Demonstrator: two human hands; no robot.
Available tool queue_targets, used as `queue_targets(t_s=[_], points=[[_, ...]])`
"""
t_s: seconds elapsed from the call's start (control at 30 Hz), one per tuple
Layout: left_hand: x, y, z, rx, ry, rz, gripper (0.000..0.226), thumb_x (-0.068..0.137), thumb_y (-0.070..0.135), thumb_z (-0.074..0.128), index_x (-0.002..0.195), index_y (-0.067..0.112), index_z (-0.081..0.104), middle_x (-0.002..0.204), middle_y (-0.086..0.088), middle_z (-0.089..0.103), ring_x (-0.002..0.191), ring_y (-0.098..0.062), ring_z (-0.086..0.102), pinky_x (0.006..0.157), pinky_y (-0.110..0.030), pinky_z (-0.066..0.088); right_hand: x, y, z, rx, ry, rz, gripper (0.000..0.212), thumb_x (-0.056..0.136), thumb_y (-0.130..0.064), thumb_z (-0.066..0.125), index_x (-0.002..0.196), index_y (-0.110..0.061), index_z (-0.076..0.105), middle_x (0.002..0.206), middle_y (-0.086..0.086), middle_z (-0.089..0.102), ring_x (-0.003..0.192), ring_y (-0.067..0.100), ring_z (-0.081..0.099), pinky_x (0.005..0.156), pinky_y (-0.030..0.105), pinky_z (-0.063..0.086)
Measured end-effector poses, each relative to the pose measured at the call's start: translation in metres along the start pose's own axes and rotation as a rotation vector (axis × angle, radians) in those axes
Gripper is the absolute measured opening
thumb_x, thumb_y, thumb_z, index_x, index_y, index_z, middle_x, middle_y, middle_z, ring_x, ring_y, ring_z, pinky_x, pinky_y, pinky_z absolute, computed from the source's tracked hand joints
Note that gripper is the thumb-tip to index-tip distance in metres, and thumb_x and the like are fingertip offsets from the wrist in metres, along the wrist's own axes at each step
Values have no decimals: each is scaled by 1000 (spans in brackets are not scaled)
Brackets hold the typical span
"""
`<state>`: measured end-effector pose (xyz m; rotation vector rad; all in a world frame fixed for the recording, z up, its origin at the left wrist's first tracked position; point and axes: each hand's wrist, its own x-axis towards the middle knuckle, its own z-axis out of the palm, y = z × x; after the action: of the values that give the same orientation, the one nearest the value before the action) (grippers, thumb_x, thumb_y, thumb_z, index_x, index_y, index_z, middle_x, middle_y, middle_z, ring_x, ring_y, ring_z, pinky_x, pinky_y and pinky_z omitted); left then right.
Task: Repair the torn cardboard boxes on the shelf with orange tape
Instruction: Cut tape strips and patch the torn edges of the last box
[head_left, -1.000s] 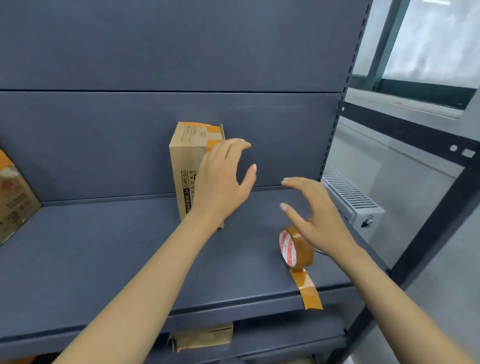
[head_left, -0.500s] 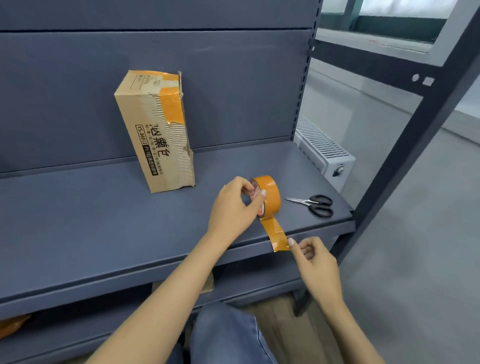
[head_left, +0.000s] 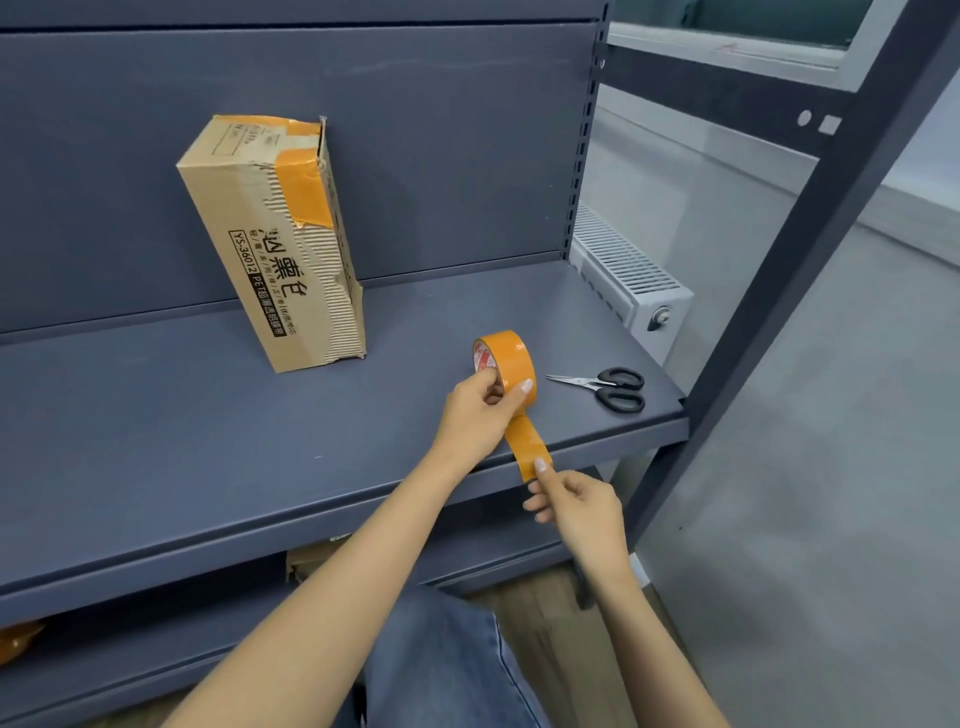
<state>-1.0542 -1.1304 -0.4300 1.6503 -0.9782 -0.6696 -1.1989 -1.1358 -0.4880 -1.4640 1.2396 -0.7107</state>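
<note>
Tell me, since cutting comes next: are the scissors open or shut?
Shut: the scissors lie flat on the shelf, blades together.

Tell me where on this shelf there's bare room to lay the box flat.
The widest bare stretch of shelf lies left of and in front of the box. A smaller patch lies between box and tape roll. The right end is crowded: left hand, roll, scissors.

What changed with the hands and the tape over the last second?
The left hand left the box and took a grip on the tape roll; the right hand pinched the tape's loose end. Box and roll stayed put.
</note>
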Motion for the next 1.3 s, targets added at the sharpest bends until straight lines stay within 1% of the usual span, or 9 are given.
queue_targets(t_s=[0.2, 0.37, 0.53, 0.6, 0.7, 0.8, 0.9, 1.13, 1.3], points=[[-1, 0, -1, -12, -41, -6, 20, 93, 24, 61, 96, 6, 67, 91, -7, 67, 84, -15, 59, 84, -37, 52, -3, 5, 3, 138, 20, -46, 30, 97, -28, 57, 76, -11, 70, 65, 1, 70, 57, 4, 57, 64, 17, 47], [-1, -1, -1, -16, -39, -7, 24, 93, 25, 62, 98, 3, 68, 99, -16, 69, 83, -15, 58, 85, -40, 52, -5, 9, 4, 185, 50, -75, 30, 97, -21, 57, 72, -8, 68, 60, -1, 66, 57, 4, 57, 62, 15, 47], [-1, -1, -1, -1, -46, -10, 26, 93, 26, 62, 99, 1, 67, 96, -14, 68, 82, -16, 56, 80, -35, 50, -8, 16, 2, 195, 33, -7, 34, 99, -27, 54, 76, -7, 68, 60, 0, 66, 56, 6, 57, 64, 19, 48], [-1, -2, -1, -3, -51, -10, 25, 93, 26, 62, 100, 3, 68, 97, -12, 69, 83, -16, 58, 80, -33, 50, -11, 18, 3, 194, 54, -14, 27, 97, -28, 57, 80, -11, 68, 64, -1, 67, 57, 5, 56, 66, 22, 48], [-2, -3, -1, 8, -52, -2, 25, 93, 26, 61, 101, 3, 68, 101, -13, 69, 84, -16, 58, 79, -31, 51, -16, 18, 2, 205, 171, -91, 3, 92, -24, 65, 92, -22, 65, 74, -4, 66, 59, 1, 55, 64, 20, 47], [-2, -3, -1, 10, -49, 2, 25, 93, 26, 61, 101, 4, 68, 101, -13, 69, 86, -17, 59, 80, -32, 51, -19, 19, 3, 172, 216, -193, 20, 90, -21, 68, 105, -30, 61, 81, -8, 64, 66, 2, 54, 63, 13, 44], [-1, -2, -1, 9, -51, 3, 24, 94, 26, 61, 101, 5, 67, 100, -10, 69, 85, -15, 59, 76, -25, 49, -18, 20, 7, 140, 207, -225, 25, 89, -20, 69, 112, -30, 62, 86, -7, 64, 69, 4, 56, 65, 12, 45], [-1, -4, -1, 13, -49, -10, 24, 93, 27, 62, 102, 6, 68, 101, -10, 70, 97, -27, 64, 86, -37, 52, -17, 14, 12, 166, 238, -195, 15, 89, -22, 69, 102, -30, 65, 83, -8, 65, 62, 3, 52, 62, 13, 46], [-2, -2, -1, 12, -56, -19, 22, 93, 27, 61, 100, 7, 68, 101, -9, 69, 97, -27, 64, 86, -37, 52, -12, 10, 10, 157, 262, -166, 5, 89, -22, 69, 94, -24, 69, 81, -7, 66, 62, -1, 54, 61, 10, 45]])
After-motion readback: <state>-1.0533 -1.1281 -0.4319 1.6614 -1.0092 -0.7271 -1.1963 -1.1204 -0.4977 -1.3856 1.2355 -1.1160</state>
